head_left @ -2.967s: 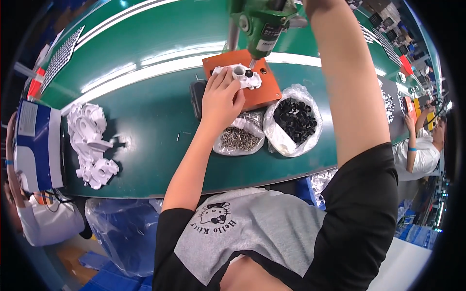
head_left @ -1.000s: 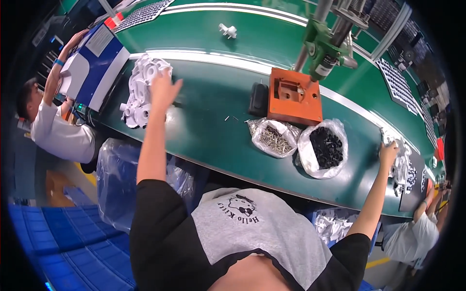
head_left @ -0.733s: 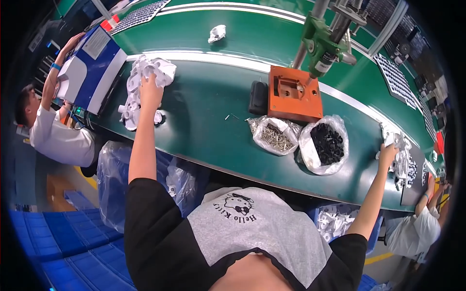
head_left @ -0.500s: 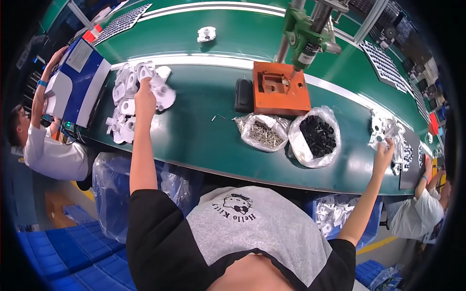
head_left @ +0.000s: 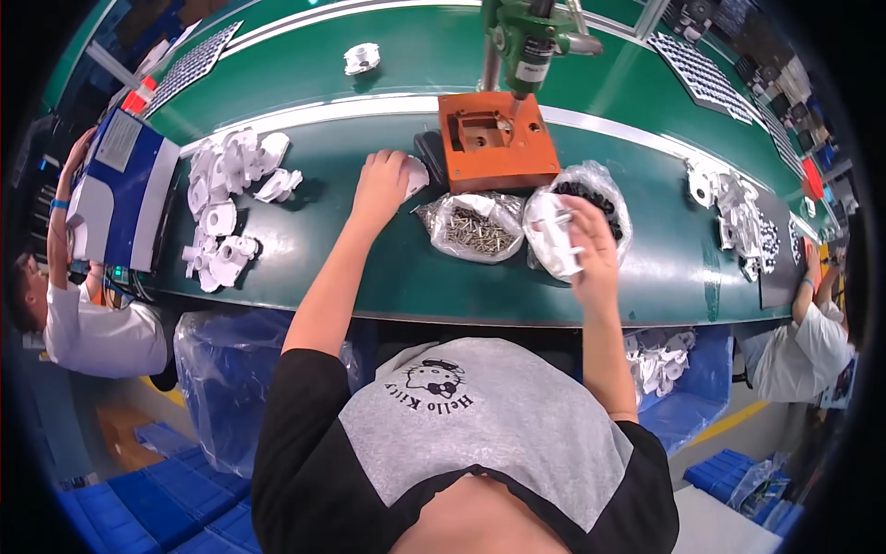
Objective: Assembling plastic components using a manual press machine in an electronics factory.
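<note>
My left hand (head_left: 380, 186) is closed on a white plastic part (head_left: 418, 175), mostly covered by the fingers, beside a dark box-shaped object (head_left: 431, 157). In my right hand (head_left: 596, 249) is another white plastic part (head_left: 552, 238), longer, with prongs; it is above a clear bag of small black parts (head_left: 616, 198). Left of that bag is an open bag of metal pins or screws (head_left: 480, 231). Behind the bags stands an orange fixture block (head_left: 498, 162) with a recessed cavity, under a green press (head_left: 531, 51).
Piles of white parts lie at the left (head_left: 221, 175) and right (head_left: 734, 208) of the green table (head_left: 323, 249). One white part (head_left: 362, 58) sits on the green surface beyond the rail. A blue-white machine (head_left: 125, 185) and a co-worker (head_left: 101, 319) are at far left; another person (head_left: 798, 342) is at right.
My left hand has come right from the left pile with a white part. My right hand has come left from the right pile, bringing a white part. The view has shifted slightly.
</note>
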Demonstrator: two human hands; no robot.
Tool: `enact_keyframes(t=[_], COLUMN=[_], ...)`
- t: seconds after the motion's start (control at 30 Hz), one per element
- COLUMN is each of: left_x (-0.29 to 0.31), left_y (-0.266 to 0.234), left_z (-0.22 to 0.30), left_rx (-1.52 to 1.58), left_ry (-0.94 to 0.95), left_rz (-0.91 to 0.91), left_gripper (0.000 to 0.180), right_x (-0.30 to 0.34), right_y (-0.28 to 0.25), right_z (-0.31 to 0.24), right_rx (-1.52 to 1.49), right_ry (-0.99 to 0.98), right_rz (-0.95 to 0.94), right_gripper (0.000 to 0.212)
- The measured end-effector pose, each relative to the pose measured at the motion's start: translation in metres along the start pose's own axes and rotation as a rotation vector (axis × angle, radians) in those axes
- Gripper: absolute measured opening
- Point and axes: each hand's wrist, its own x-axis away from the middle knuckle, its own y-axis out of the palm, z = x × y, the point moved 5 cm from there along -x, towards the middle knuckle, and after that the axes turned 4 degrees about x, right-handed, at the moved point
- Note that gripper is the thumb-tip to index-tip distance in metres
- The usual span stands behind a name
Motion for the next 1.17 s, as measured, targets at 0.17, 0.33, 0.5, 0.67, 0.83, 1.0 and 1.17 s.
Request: enact_keyframes(t=[0.17, 0.33, 0.5, 0.67, 0.83, 1.0, 1.17], left_x=[-0.006, -0.009, 0.004, 0.014, 0.019, 0.025, 0.024], left_y=[-0.032, -0.049, -0.063, -0.032, -0.017, -0.004, 0.001], left_z=[0.014, 0.088, 0.157, 0.150, 0.142, 0.137, 0.121], left_rx=[0.391, 1.548, 1.590, 1.773, 1.716, 1.819, 1.942], left_ry=[-0.438, -0.898, -0.941, -0.480, -0.698, -0.969, -0.797], left_rz=[0.136, -0.239, -0.479, -0.440, -0.325, -0.293, -0.356], left_gripper=[0.031, 0.041, 0.026, 0.025, 0.027, 0.029, 0.030], right_x=[0.005, -0.003, -0.020, -0.017, -0.010, -0.008, -0.011], right_y=[0.033, 0.060, 0.094, 0.088, 0.075, 0.068, 0.047], right_z=[-0.013, -0.048, -0.058, -0.043, -0.025, -0.017, -0.007], right_rx=[0.153, 0.285, 0.657, 0.593, 0.643, 0.564, 0.488], right_ry=[-0.151, -0.262, -0.589, -0.507, -0.451, -0.397, -0.225], right_rz=[-0.068, -0.215, -0.486, -0.407, -0.239, -0.208, -0.149], right_gripper=[0.035, 0.034, 0.034, 0.034, 0.035, 0.033, 0.031])
